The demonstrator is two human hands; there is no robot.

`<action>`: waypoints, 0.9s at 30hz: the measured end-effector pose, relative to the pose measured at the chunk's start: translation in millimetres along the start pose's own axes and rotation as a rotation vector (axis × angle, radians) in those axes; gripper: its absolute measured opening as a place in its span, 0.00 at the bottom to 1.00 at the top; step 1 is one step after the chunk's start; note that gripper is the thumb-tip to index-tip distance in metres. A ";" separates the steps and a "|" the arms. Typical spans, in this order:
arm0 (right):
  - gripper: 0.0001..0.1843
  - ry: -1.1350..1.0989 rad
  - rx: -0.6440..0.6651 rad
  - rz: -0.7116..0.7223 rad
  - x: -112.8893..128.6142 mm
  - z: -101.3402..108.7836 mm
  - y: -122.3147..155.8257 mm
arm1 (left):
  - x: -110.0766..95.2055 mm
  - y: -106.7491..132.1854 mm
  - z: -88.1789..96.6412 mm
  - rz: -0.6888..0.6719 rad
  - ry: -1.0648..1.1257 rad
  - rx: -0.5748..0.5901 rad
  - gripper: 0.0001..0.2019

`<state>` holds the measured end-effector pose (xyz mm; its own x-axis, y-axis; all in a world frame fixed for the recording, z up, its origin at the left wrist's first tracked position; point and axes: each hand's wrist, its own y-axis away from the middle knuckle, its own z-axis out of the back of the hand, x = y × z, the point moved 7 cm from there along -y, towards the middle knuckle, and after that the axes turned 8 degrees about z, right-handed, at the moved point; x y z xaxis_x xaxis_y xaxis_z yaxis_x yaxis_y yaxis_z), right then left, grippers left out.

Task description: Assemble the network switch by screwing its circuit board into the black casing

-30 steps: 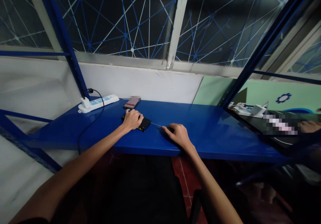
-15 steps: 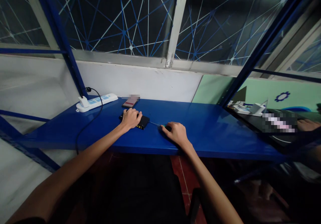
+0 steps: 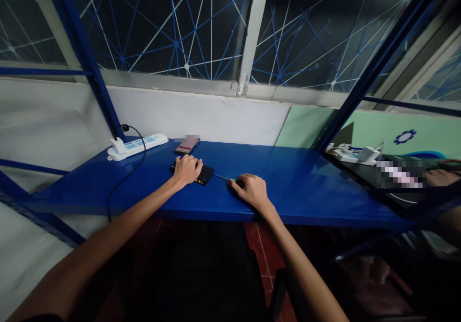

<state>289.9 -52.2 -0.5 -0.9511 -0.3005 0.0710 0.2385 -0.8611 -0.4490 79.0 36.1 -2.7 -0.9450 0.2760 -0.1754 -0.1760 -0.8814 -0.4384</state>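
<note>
A small flat black device [image 3: 203,173] with yellow marks on its near edge lies on the blue metal table [image 3: 306,187]. My left hand [image 3: 186,169] rests on top of it, fingers curled down over it. My right hand [image 3: 250,190] is closed around the dark, green-tipped handle of a thin screwdriver [image 3: 236,182]. Its slim metal shaft [image 3: 220,177] points left, and its tip sits at the device's right edge. Both hands lie low on the tabletop, about a hand's width apart.
A phone [image 3: 186,146] with a lit screen lies just behind the device. A white power strip [image 3: 137,146] with a black cable [image 3: 124,180] sits at the back left. On the right, a dark table [image 3: 396,192] holds small white items [image 3: 356,154], and another person's hand [image 3: 437,178] rests there.
Only the camera view has shifted slightly. Both hands, the device and the screwdriver keep their places on the table.
</note>
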 end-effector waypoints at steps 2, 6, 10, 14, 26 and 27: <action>0.27 0.004 0.002 0.000 0.0 -0.8 -0.1 | -0.3 -0.1 0.6 0.001 -0.001 -0.002 0.25; 0.27 0.006 -0.004 -0.004 -1.0 -2.0 0.3 | -1.1 0.0 1.6 -0.001 -0.001 -0.004 0.25; 0.26 0.003 -0.002 -0.002 -1.1 -2.4 0.6 | -1.5 0.3 1.9 -0.003 -0.005 -0.005 0.25; 0.26 0.007 0.003 -0.008 -0.7 -1.2 0.6 | -2.0 0.6 2.6 -0.006 -0.007 -0.008 0.25; 0.26 0.007 0.005 -0.006 -0.7 -1.6 0.3 | -0.9 0.5 1.2 -0.005 -0.003 -0.007 0.25; 0.26 0.004 0.000 -0.001 -0.8 -2.0 0.4 | -1.1 0.5 1.4 -0.005 -0.001 -0.006 0.25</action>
<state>290.4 -51.5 -2.5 -0.9521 -0.2981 0.0677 0.2377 -0.8614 -0.4489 79.6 34.8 -1.6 -0.9443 0.2799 -0.1728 -0.1788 -0.8777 -0.4445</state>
